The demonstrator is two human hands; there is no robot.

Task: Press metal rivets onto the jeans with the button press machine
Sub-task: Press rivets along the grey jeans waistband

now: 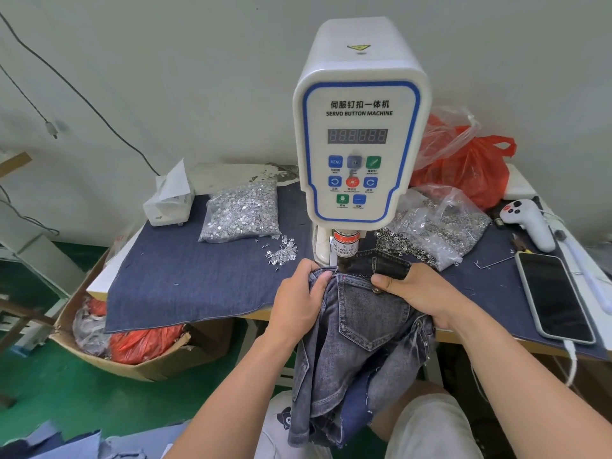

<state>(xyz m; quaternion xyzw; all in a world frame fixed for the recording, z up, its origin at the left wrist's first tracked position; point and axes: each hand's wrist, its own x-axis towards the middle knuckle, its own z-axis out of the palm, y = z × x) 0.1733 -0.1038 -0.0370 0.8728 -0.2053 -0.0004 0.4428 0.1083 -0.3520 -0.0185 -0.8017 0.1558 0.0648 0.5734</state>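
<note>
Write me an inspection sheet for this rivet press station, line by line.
Surface: table covered by a blue denim cloth.
Job's things: grey jeans held with a pocket corner under the press head of the servo button machine; one rivet already on the pocket's right corner; bag of silver rivets to the left, bag of dark rings to the right.
Clutter: tissue box, phone, white handheld controller, red plastic bags.
Grippers: left hand and right hand both grip the jeans.
Cables: white cable at the phone; dark cords on the wall.
Surroundings: cardboard box on green floor.
</note>
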